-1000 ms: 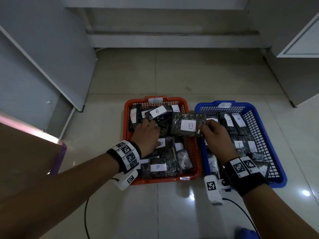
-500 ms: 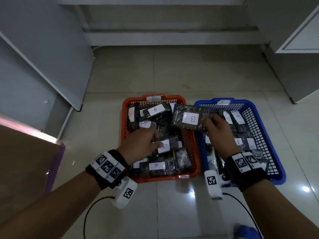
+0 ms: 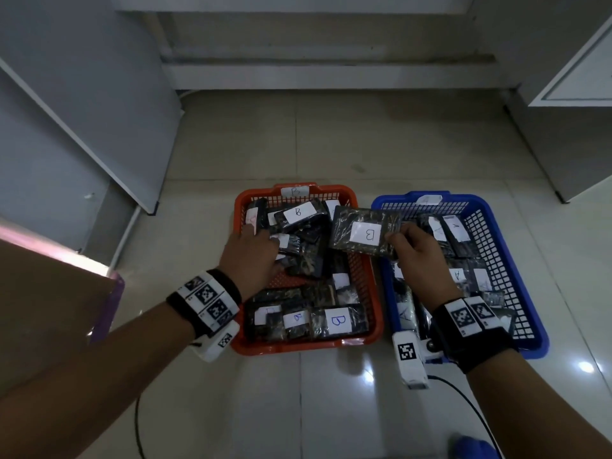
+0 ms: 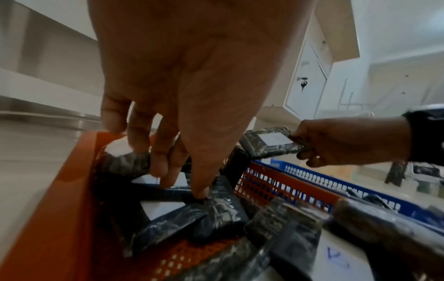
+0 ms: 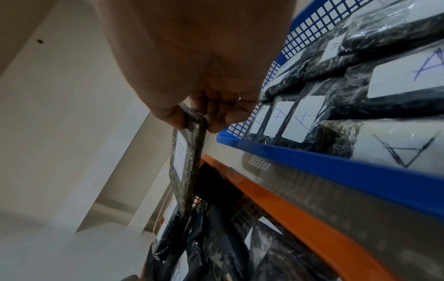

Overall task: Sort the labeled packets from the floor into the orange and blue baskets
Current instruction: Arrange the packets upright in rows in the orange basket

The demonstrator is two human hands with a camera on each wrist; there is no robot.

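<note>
An orange basket marked B holds several dark wrapped packets with white B labels. Beside it on the right, a blue basket holds several packets marked A. My right hand pinches one B packet by its right edge, holding it in the air over the orange basket's right rim. In the right wrist view the same packet hangs edge-on from thumb and fingers. My left hand reaches into the orange basket's left side. There its straight fingers and thumb touch the packets.
Grey cabinet panels stand at the left and right, with a low step behind. A brown cardboard sheet lies at the left. A black cable trails on the tiled floor near me.
My left hand drew back, then shifted to the left side of the orange basket. My right hand keeps the B packet, raised slightly over the basket's right rim.
</note>
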